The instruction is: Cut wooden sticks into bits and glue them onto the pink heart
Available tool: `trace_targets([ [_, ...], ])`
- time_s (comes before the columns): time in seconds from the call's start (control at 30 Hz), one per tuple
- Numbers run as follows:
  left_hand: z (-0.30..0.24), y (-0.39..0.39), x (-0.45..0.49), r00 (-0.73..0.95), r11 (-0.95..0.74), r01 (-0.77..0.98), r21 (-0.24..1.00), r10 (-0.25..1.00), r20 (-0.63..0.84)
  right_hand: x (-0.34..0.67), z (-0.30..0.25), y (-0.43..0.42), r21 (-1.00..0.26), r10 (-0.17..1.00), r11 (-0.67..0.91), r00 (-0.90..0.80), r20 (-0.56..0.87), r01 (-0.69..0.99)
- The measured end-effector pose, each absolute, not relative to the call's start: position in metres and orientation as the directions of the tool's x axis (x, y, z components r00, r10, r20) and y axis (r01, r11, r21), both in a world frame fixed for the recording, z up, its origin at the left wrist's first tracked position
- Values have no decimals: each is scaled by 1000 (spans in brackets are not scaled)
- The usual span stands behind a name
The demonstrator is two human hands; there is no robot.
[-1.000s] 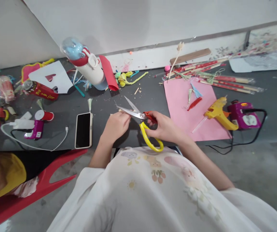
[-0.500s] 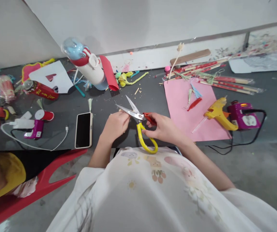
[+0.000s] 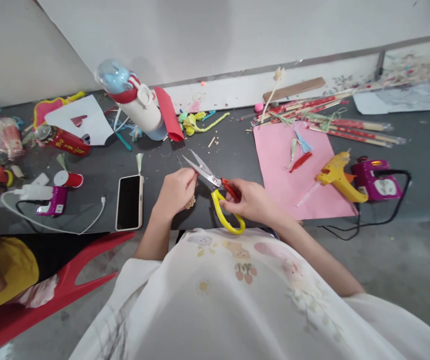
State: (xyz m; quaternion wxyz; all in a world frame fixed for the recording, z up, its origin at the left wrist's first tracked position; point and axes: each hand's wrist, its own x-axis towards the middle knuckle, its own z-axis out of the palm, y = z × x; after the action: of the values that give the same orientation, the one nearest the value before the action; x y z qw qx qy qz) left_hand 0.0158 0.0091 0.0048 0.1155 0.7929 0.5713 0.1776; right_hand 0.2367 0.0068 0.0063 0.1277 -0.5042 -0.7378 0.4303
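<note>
My right hand [image 3: 250, 202] grips scissors [image 3: 215, 187] with one yellow and one red handle; their steel blades point up-left and are nearly closed. My left hand [image 3: 175, 192] is curled just left of the blades, pinching a small pale piece [image 3: 190, 202] that peeks out below the fingers. Both hands hover over the near edge of the dark table [image 3: 207, 150], right above my white printed shirt.
A phone [image 3: 129, 201] lies left of my hand. A white bottle [image 3: 136, 102], red can [image 3: 63, 140], pink paper [image 3: 293, 170], yellow glue gun [image 3: 337, 175], purple power strip [image 3: 376, 182] and decorated sticks [image 3: 331, 117] sit around. A red chair [image 3: 68, 280] and a person in yellow are at the left.
The scissor blades have gone from wide apart to nearly closed beside my left fingers. My right hand drew slightly left and nearer, and the pale piece now shows under my left hand.
</note>
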Motion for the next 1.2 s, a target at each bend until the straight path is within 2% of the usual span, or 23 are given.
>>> trace_targets([
  [0.23, 4, 6, 22, 312, -343, 841, 419, 939, 141, 235, 7, 7, -771, 854, 82, -443, -273, 632],
  [0.4, 4, 2, 29, 339, -361, 816, 452, 931, 133, 239, 4, 7, -790, 859, 99, -453, -238, 604],
  [0.63, 8, 3, 26, 345, -365, 824, 432, 930, 127, 241, 6, 8, -787, 867, 143, -459, -192, 600],
  [0.8, 13, 8, 20, 274, -318, 858, 403, 948, 164, 240, 9, 7, -775, 857, 131, -464, -225, 619],
  [0.97, 12, 12, 20, 263, -290, 881, 375, 957, 123, 239, 5, 7, -758, 873, 87, -416, -255, 647],
  [1.2, 8, 12, 19, 259, -243, 808, 537, 965, 47, 239, 3, 9, -745, 861, 97, -431, -271, 661],
])
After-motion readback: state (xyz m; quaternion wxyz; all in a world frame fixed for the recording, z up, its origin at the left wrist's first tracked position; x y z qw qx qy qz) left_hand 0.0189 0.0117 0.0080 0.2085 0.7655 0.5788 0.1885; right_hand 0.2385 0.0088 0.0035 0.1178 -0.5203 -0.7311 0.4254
